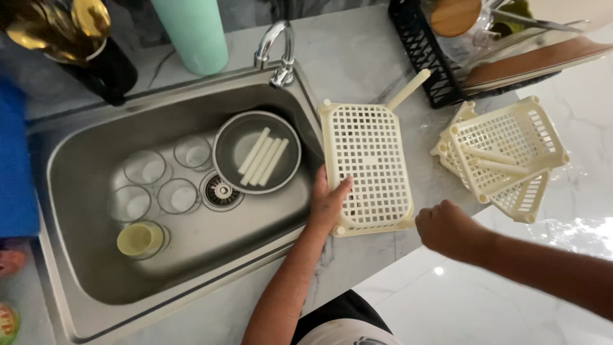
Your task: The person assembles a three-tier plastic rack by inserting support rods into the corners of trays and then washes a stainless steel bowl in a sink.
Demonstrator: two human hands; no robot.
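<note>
At far left of the surface, a blue cloth (pixel 14 160) is hung over the edge by a dark bottle with gold top (pixel 70 45), w/ a mint-green tumbler (pixel 191 32) stood behind the sink (pixel 76 281), prob. kept clear of the washing area. Inside the sink, four clear glasses (pixel 145 167) are set on the floor of the basin near the drain (pixel 221 191), plus a yellowish cup (pixel 139 239) toward the front; a round grey bowl (pixel 255 152) sits under the tap (pixel 280 48) and holds four cream rods (pixel 263 158), seemingly gathered there so they stay together.

Just right of the sink edge, the cream lattice tray (pixel 367 166) lies flat on the marble surface (pixel 357 57), a rod-like leg (pixel 408 89) sticking out at its far corner. The left hand (pixel 327 199) is laid on the tray's near-left edge, fingers spread flat, grip open & pressing, not wrapped – apparently to steady it. The right hand (pixel 447 227) is at the tray's near-right corner, grip curled into a loose fist; whether anything small is pinched inside cannot be told.

Further right, stacked lattice trays (pixel 511 153) w/ two loose rods are piled askew, set aside near the black dish rack (pixel 434 70) w/ a wooden lid (pixel 454 16)
</note>
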